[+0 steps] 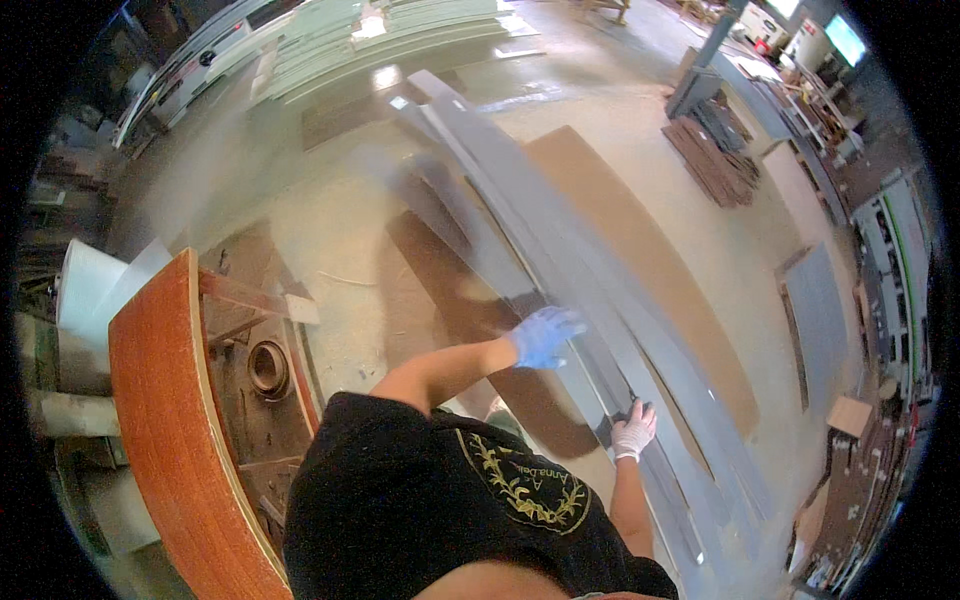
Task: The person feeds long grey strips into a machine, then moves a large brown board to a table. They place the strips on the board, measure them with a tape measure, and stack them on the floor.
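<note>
Long, narrow grey boards (590, 270) lie side by side before me, running from the upper middle to the lower right. My left hand (545, 337), in a blue glove, is over the near boards with its fingers stretched out, slightly blurred. Whether it presses on the surface I cannot tell. Lower and to the right, my right hand (633, 435), in a white glove, is closed at the edge of a board. A small dark thing shows at its fingertips, too small to name.
An orange-brown wooden cabinet (165, 400) stands at my left, with a brown roll (268, 367) inside its open frame. Brown sheet (640, 220) lies beyond the boards. Dark strips (705, 165) are piled near a post. Pale long boards (400, 40) are stacked at the back.
</note>
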The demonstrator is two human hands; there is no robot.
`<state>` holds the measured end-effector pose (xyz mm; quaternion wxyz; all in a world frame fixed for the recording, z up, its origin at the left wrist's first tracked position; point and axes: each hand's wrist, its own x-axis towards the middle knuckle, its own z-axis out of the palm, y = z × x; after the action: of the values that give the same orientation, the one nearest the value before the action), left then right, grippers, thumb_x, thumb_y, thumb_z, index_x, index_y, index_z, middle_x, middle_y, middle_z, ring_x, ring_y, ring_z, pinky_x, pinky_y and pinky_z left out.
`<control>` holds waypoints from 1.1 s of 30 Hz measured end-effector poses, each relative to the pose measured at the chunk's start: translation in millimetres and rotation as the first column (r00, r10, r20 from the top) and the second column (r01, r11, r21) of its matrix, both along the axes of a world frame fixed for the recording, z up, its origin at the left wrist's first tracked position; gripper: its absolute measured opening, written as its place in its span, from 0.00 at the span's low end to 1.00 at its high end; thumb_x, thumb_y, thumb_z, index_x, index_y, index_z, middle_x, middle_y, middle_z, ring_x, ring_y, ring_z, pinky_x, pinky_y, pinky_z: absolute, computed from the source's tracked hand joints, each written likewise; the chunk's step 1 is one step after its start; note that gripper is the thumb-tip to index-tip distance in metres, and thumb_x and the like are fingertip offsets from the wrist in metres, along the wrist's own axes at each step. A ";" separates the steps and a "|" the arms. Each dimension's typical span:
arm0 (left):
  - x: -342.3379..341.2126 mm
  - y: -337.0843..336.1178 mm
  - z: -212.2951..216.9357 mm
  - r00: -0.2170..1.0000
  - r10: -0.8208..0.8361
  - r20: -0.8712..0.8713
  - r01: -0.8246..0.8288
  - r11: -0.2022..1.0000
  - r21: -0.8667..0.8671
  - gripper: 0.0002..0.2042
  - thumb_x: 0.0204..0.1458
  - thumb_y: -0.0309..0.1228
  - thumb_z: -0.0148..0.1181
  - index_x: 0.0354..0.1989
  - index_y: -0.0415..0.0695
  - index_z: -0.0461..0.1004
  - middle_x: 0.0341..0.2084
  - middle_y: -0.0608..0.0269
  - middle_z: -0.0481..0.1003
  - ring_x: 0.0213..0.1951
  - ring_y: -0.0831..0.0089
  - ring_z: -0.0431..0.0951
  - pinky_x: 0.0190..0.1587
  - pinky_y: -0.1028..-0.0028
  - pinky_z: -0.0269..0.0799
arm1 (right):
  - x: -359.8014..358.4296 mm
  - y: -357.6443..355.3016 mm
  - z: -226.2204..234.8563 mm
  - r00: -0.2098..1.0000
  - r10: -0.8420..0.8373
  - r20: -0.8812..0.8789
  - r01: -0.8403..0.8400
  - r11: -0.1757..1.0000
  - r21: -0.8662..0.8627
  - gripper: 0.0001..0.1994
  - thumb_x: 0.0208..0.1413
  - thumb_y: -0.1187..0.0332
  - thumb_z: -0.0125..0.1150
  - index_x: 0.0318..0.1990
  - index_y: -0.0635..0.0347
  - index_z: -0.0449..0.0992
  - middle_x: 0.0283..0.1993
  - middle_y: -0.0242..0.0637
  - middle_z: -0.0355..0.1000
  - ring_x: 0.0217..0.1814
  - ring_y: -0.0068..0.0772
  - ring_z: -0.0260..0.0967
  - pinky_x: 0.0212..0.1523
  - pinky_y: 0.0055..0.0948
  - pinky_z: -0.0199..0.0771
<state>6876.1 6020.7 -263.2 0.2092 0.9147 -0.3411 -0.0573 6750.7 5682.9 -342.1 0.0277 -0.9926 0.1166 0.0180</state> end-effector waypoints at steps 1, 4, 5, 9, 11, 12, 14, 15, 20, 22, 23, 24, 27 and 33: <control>-11.6 33.7 -0.6 0.997 0.080 -0.005 -0.080 0.992 -0.100 0.39 0.42 0.47 0.61 0.63 0.50 0.54 0.61 0.48 0.54 0.61 0.51 0.56 0.63 0.58 0.51 | 4.2 19.6 -14.8 0.998 -0.056 0.006 0.056 0.998 -0.020 0.38 0.34 0.62 0.64 0.60 0.45 0.59 0.63 0.48 0.53 0.66 0.53 0.47 0.64 0.52 0.48; -47.1 166.0 -42.8 0.896 0.440 -0.057 -0.444 0.892 -0.083 0.36 0.40 0.44 0.63 0.60 0.49 0.58 0.58 0.49 0.60 0.59 0.52 0.60 0.60 0.60 0.58 | 27.8 116.8 7.0 0.995 -0.062 0.079 0.061 0.998 0.008 0.37 0.36 0.60 0.64 0.60 0.45 0.60 0.64 0.48 0.53 0.67 0.53 0.46 0.64 0.54 0.46; -66.4 217.8 -61.2 0.844 0.533 -0.064 -0.537 0.841 -0.064 0.35 0.40 0.44 0.63 0.59 0.49 0.59 0.57 0.50 0.61 0.58 0.52 0.61 0.59 0.61 0.59 | 36.3 150.9 5.8 0.992 -0.042 0.119 0.040 0.999 0.021 0.36 0.37 0.59 0.65 0.59 0.45 0.61 0.64 0.48 0.52 0.67 0.53 0.45 0.63 0.56 0.46; -158.7 382.4 -98.1 0.554 0.812 -0.183 -0.741 0.581 0.335 0.35 0.40 0.42 0.61 0.60 0.51 0.58 0.59 0.53 0.60 0.59 0.57 0.61 0.59 0.60 0.59 | 91.0 282.2 20.4 0.954 0.204 0.220 -0.239 0.960 0.144 0.35 0.38 0.60 0.62 0.59 0.49 0.61 0.62 0.55 0.54 0.65 0.59 0.47 0.63 0.55 0.46; -177.5 428.0 -90.7 0.338 0.866 -0.368 -0.706 0.492 0.510 0.34 0.42 0.46 0.59 0.60 0.51 0.59 0.59 0.54 0.61 0.59 0.58 0.61 0.60 0.61 0.58 | 116.8 338.7 7.6 0.955 0.228 0.189 -0.264 0.944 0.196 0.34 0.40 0.59 0.62 0.60 0.50 0.60 0.63 0.55 0.52 0.65 0.59 0.47 0.63 0.54 0.47; -202.9 458.7 -103.0 0.323 0.854 -0.408 -0.705 0.505 0.498 0.32 0.44 0.47 0.57 0.60 0.51 0.59 0.59 0.54 0.61 0.59 0.59 0.62 0.60 0.62 0.58 | 126.8 383.7 4.3 0.965 0.205 0.166 -0.230 0.961 0.153 0.34 0.41 0.58 0.61 0.60 0.50 0.60 0.64 0.55 0.52 0.66 0.59 0.47 0.63 0.53 0.47; -238.9 501.6 -128.2 0.273 0.814 -0.512 -0.695 0.535 0.480 0.29 0.48 0.48 0.53 0.59 0.51 0.62 0.57 0.53 0.64 0.58 0.57 0.64 0.59 0.63 0.59 | 141.9 447.9 -2.2 0.988 0.109 0.112 -0.125 0.982 0.142 0.33 0.43 0.56 0.61 0.60 0.49 0.60 0.66 0.54 0.49 0.67 0.59 0.46 0.64 0.53 0.47; -243.1 520.7 -132.8 0.241 0.797 -0.554 -0.694 0.541 0.475 0.27 0.50 0.48 0.52 0.58 0.51 0.63 0.56 0.52 0.66 0.57 0.56 0.66 0.58 0.63 0.60 | 150.5 473.2 -7.5 0.995 0.035 0.097 -0.053 0.981 0.186 0.33 0.44 0.55 0.61 0.60 0.48 0.60 0.67 0.54 0.47 0.67 0.58 0.45 0.64 0.53 0.46; -207.8 594.8 -149.0 0.233 0.679 -0.696 -0.623 0.654 0.429 0.24 0.52 0.45 0.52 0.57 0.50 0.65 0.52 0.48 0.69 0.53 0.51 0.69 0.56 0.63 0.63 | 180.3 567.1 -2.4 0.955 -0.198 -0.219 0.256 0.924 0.282 0.34 0.44 0.51 0.61 0.61 0.46 0.58 0.70 0.52 0.38 0.69 0.58 0.41 0.65 0.53 0.45; -180.2 645.7 -172.9 0.284 0.588 -0.758 -0.636 0.707 0.309 0.25 0.51 0.43 0.53 0.57 0.48 0.64 0.52 0.48 0.69 0.53 0.52 0.69 0.56 0.64 0.63 | 192.0 600.3 6.0 0.932 -0.253 -0.258 0.294 0.946 0.134 0.35 0.44 0.49 0.60 0.61 0.44 0.57 0.70 0.52 0.36 0.70 0.57 0.39 0.65 0.53 0.45; -166.9 666.7 -186.6 0.311 0.536 -0.785 -0.641 0.728 0.244 0.25 0.51 0.43 0.54 0.57 0.47 0.64 0.53 0.47 0.68 0.53 0.53 0.69 0.56 0.64 0.63 | 193.1 608.5 -3.8 0.941 -0.254 -0.222 0.284 0.952 0.115 0.35 0.45 0.52 0.59 0.62 0.47 0.55 0.70 0.52 0.38 0.70 0.57 0.39 0.65 0.54 0.44; -120.9 680.6 -169.6 0.310 0.563 -0.766 -0.632 0.724 0.277 0.25 0.51 0.42 0.54 0.58 0.46 0.63 0.53 0.48 0.68 0.53 0.54 0.69 0.56 0.65 0.63 | 196.7 610.2 -13.3 0.942 -0.250 -0.224 0.274 0.959 0.080 0.35 0.45 0.54 0.58 0.62 0.49 0.54 0.69 0.52 0.40 0.70 0.57 0.39 0.65 0.54 0.43; -10.0 725.7 -138.1 0.364 0.567 -0.739 -0.733 0.663 0.149 0.25 0.52 0.40 0.54 0.58 0.42 0.62 0.53 0.50 0.68 0.53 0.58 0.70 0.55 0.67 0.64 | 206.9 627.6 -24.3 0.937 -0.246 -0.249 0.260 0.965 0.024 0.35 0.45 0.61 0.55 0.63 0.53 0.52 0.68 0.51 0.44 0.70 0.56 0.39 0.65 0.54 0.41; 166.0 818.1 -114.2 0.333 0.553 -0.764 -0.761 0.636 0.128 0.24 0.53 0.34 0.56 0.58 0.42 0.62 0.54 0.48 0.67 0.54 0.60 0.69 0.55 0.67 0.64 | 259.8 680.2 -37.7 0.686 -0.644 -0.339 0.627 0.760 -0.175 0.36 0.47 0.64 0.50 0.65 0.57 0.46 0.69 0.45 0.43 0.70 0.50 0.40 0.66 0.49 0.44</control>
<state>7042.1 6838.8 -377.3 0.4478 0.8266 0.1756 -0.2921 7010.5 6363.1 -379.8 -0.0129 -0.8679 0.4563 0.1961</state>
